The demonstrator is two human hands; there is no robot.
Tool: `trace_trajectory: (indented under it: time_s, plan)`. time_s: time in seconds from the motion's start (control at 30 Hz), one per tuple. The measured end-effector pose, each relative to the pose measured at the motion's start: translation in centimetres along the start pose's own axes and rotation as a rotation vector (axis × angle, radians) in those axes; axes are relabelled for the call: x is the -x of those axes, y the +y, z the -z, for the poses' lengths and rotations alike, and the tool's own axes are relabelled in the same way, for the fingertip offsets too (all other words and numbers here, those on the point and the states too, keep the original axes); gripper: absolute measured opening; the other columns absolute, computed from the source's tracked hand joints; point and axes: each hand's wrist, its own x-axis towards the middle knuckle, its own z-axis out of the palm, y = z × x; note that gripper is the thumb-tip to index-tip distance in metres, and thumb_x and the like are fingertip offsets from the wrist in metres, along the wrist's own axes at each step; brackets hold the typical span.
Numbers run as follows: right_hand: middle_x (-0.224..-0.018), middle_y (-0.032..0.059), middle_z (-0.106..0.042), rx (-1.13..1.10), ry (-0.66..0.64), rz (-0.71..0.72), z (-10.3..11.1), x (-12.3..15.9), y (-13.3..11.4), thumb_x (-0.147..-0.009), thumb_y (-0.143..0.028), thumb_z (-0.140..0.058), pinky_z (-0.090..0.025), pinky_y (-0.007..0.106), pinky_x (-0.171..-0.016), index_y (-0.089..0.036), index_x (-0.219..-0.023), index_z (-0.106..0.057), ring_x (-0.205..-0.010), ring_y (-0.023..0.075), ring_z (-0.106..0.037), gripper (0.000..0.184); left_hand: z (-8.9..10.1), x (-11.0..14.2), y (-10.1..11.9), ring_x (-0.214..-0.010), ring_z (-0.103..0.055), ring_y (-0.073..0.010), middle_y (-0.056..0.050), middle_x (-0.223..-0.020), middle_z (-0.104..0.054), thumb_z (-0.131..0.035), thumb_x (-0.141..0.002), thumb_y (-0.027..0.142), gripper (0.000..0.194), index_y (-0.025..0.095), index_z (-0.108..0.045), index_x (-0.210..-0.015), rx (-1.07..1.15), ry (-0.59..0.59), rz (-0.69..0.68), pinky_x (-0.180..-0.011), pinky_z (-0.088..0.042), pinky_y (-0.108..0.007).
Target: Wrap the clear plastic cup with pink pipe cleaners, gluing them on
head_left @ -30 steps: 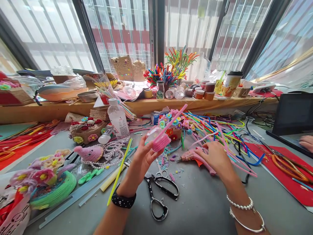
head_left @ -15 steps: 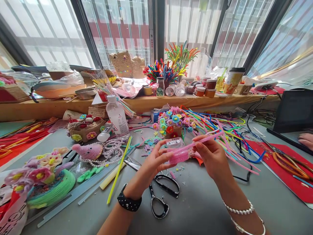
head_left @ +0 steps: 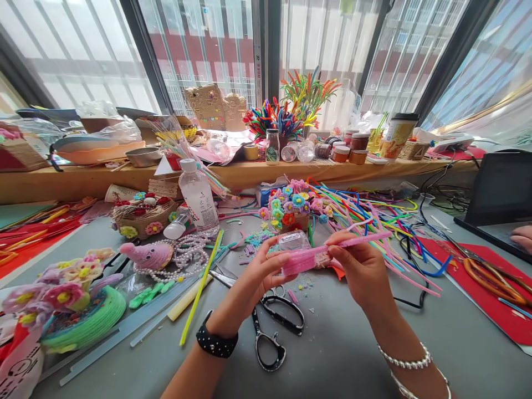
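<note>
My left hand (head_left: 254, 277) is closed around a small clear plastic box (head_left: 293, 240), its side covered with rows of pink pipe cleaner (head_left: 300, 264). My right hand (head_left: 361, 269) pinches the same pink pipe cleaner by the box's right end, and a loose length sticks out past the fingers. Both hands are raised over the desk. Below them lie black-handled scissors (head_left: 270, 350), their blades partly behind my left wrist. Part of the box is hidden by my fingers.
Behind my hands are a flower-covered basket (head_left: 300, 220) and a heap of colourful pipe cleaners (head_left: 374, 213). To the left are a bottle (head_left: 199, 199), pearl strings (head_left: 189, 254), glue sticks (head_left: 187, 302) and a green flower piece (head_left: 89, 321). Pliers (head_left: 492, 282) and another person's hand (head_left: 522, 237) are at right.
My right hand has slid slightly along the pink pipe cleaner, and the loose end points farther right and lower. The box has tilted a little in my left hand.
</note>
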Motion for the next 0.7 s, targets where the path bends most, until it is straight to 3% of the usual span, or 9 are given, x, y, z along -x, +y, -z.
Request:
trace_trajectory:
  time_s: [0.23, 0.7]
  plan:
    - [-0.073, 0.0012, -0.062, 0.02, -0.019, -0.002, 0.07, -0.11, 0.2, -0.073, -0.028, -0.067, -0.048, 0.023, -0.052, -0.023, -0.071, -0.069, -0.064, 0.0124, -0.054, 0.006, 0.14, 0.07, 0.11, -0.095, -0.062, -0.0181, -0.008, -0.11, -0.06, -0.06, -0.077, 0.022, 0.05, 0.02, -0.038, -0.121, 0.015, -0.035, 0.018, -0.081, -0.051, -0.029]
    - [-0.071, -0.0004, -0.062, 0.059, -0.047, 0.01, 0.24, -0.3, 0.37, -0.073, -0.028, -0.066, -0.047, 0.022, -0.051, -0.023, -0.069, -0.067, -0.06, 0.011, -0.054, 0.007, 0.03, 0.26, 0.42, -0.092, -0.064, -0.0173, -0.008, -0.109, -0.062, -0.059, -0.078, 0.019, 0.047, 0.02, -0.038, -0.12, 0.055, -0.054, 0.041, -0.082, -0.051, -0.028]
